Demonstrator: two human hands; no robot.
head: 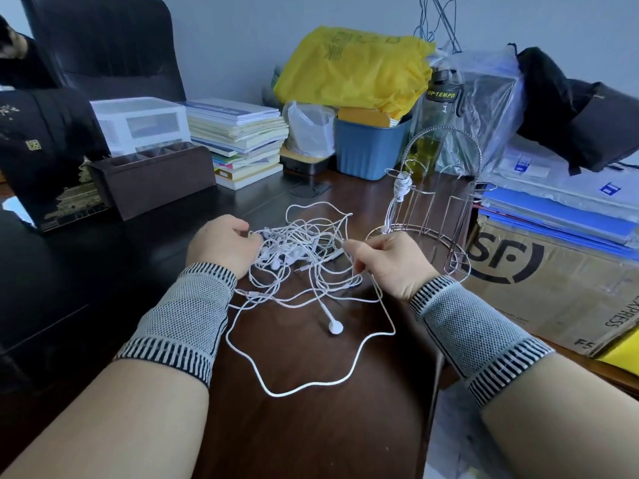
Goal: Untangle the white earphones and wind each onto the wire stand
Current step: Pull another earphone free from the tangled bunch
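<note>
White earphones (301, 257) heaped tangled at table (311, 426) centre, left hand (221, 244) palm-down at 9 o'clock, fingers curled into cords, right hand (383, 261) at 3 o'clock, cord pinched, wire stand (432, 216) at 2 o'clock, one set wound on.

The earphone tangle (301, 250) lies on the desk (311, 409), wire stand (432, 209) just right.

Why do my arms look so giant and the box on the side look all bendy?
In the head view the wide lens stretches whatever sits near the edges: both forearms balloon at the bottom, and the cardboard box leans and curves. The middle stays truer: the left hand, right hand and earphones look normal and sharp. Light is soft and bluish, with a dull sheen on the dark desk.
</note>
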